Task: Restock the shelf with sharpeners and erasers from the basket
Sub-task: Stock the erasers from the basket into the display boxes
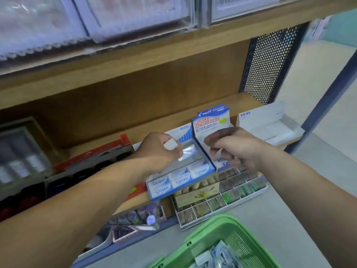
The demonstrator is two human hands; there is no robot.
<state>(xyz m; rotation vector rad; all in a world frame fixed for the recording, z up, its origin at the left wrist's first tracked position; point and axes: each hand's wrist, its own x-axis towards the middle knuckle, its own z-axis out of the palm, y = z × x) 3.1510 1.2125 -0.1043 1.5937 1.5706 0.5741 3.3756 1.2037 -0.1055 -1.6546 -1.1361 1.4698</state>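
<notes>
- While both hands reach into the shelf, the left hand pinches a clear-wrapped eraser in its fingertips, just above the open Campus box.
- A white object lies on this hand's knuckles; it is too blurred to name.
- The right hand has its fingers curled round a small white piece, in front of the Pilot box; blur hides what the piece is.
- The Campus box sits at the shelf's front edge, tilted toward the viewer, with rows of white-and-blue erasers along its near side.
- The Pilot box stands just beside it on the right, its printed back card upright.
- A white box stands further right, near the shelf end.
- A red-and-grey tray of dark items lies left of the Campus box, partly behind the left forearm.
- A divided tray of small green and brown items lies below the shelf edge.
- A clear bin of purple items lies left of that tray.
- The green basket sits nearest the viewer at the lower edge, well apart from both hands, with wrapped packets inside.
- A perforated dark panel closes the shelf's right end.
- Blurred clear bins line the level above.
</notes>
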